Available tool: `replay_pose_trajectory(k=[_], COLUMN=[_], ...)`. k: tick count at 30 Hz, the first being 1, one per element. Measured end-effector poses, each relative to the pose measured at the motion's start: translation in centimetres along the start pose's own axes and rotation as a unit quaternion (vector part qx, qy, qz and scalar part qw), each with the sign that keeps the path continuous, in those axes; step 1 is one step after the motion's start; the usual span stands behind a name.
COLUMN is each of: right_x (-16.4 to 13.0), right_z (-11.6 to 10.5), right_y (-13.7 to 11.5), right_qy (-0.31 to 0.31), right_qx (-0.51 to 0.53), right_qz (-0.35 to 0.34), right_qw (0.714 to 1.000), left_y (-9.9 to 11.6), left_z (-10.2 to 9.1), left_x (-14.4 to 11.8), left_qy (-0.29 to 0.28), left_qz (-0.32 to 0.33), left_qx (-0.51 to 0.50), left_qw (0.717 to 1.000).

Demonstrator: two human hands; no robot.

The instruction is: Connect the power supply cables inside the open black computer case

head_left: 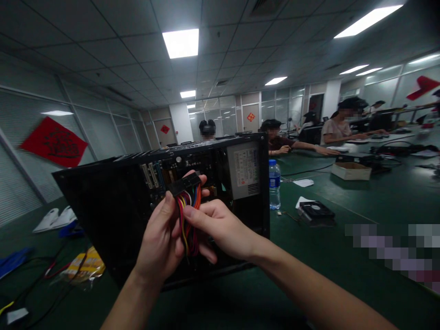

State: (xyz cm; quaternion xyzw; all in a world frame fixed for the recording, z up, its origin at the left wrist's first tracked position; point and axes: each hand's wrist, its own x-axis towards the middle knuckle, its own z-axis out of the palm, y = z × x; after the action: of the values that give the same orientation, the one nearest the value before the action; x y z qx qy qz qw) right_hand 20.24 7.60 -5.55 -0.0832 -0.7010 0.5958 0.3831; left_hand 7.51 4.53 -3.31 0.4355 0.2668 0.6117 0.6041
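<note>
A black computer case (92,220) stands open on the green table, its inside facing me. Before it, my left hand (160,238) grips a black power connector (185,183) with its thumb at the connector's left end. Coloured wires (187,220), among them red, yellow and orange, run down from the connector. My right hand (220,224) is closed on this wire bundle, thumb pressed over it just below the connector. Behind the hands, a motherboard (165,176) with slots shows in part. A silver power supply (243,169) with a label sits at the case's upper right.
A water bottle (274,183) stands right of the case. Farther right lie a hard drive (316,211) and a small cardboard box (351,170). Left are a yellow packet (85,266), cables and white gloves (55,219). Several people sit at tables beyond.
</note>
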Motion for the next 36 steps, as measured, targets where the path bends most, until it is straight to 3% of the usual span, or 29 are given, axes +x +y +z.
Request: replay_pose_trajectory(k=[3, 5, 6, 8, 10, 11, 12, 14, 18, 25, 28, 31, 33, 35, 36], right_x=[-0.1, -0.3, -0.3, -0.4, -0.4, -0.3, -0.2, -0.1, -0.3, -0.3, 0.2, 1.0, 1.4, 1.7, 1.8], right_z=[-0.5, -1.1, -1.5, -2.3, -2.9, -3.1, -3.3, -3.5, -4.0, -5.1, -5.5, -5.7, -5.7, -5.5, -5.5], right_y=[-0.1, -0.5, -0.7, -1.0, -1.1, -1.0, -0.8, -0.3, 0.6, 1.5, 2.3, 3.7, 4.7, 5.6, 5.9], right_qy=[0.056, 0.145, 0.195, 0.271, 0.294, 0.288, 0.275, 0.246, 0.215, 0.190, 0.184, 0.177, 0.169, 0.152, 0.144], right_qx=[-0.121, -0.266, -0.346, -0.488, -0.590, -0.627, -0.658, -0.698, -0.725, -0.749, -0.753, -0.762, -0.772, -0.782, -0.786], right_qz=[-0.004, -0.075, -0.132, -0.252, -0.333, -0.355, -0.366, -0.374, -0.389, -0.387, -0.381, -0.342, -0.309, -0.268, -0.241], right_qw=[0.991, 0.950, 0.908, 0.791, 0.674, 0.630, 0.598, 0.559, 0.526, 0.504, 0.505, 0.520, 0.529, 0.542, 0.551], left_y=[0.0, 0.2, 0.2, 0.3, 0.2, 0.1, -0.1, -0.6, -1.5, -1.9, -2.2, -2.3, -1.8, -0.9, -0.4], left_z=[-0.1, -0.1, -0.1, -0.1, -0.1, -0.2, -0.2, -0.4, -0.5, -0.2, -1.0, -2.5, -3.9, -5.1, -5.6], left_x=[0.3, 0.5, 0.5, 0.7, 0.9, 0.9, 1.0, 1.2, 1.4, 1.8, 2.6, 3.9, 4.6, 4.7, 4.5], left_qy=[-0.008, -0.011, -0.011, -0.009, -0.005, -0.004, -0.005, -0.012, -0.038, -0.034, -0.029, 0.004, 0.027, 0.012, -0.010], left_qz=[0.046, 0.058, 0.062, 0.053, 0.026, 0.007, -0.011, -0.040, -0.089, -0.121, -0.123, -0.065, 0.021, 0.086, 0.079], left_qx=[-0.007, -0.020, -0.028, -0.049, -0.069, -0.078, -0.087, -0.106, -0.142, -0.167, -0.083, 0.093, 0.275, 0.477, 0.558], left_qw=[0.999, 0.998, 0.998, 0.997, 0.997, 0.997, 0.996, 0.993, 0.985, 0.978, 0.989, 0.993, 0.961, 0.875, 0.826])
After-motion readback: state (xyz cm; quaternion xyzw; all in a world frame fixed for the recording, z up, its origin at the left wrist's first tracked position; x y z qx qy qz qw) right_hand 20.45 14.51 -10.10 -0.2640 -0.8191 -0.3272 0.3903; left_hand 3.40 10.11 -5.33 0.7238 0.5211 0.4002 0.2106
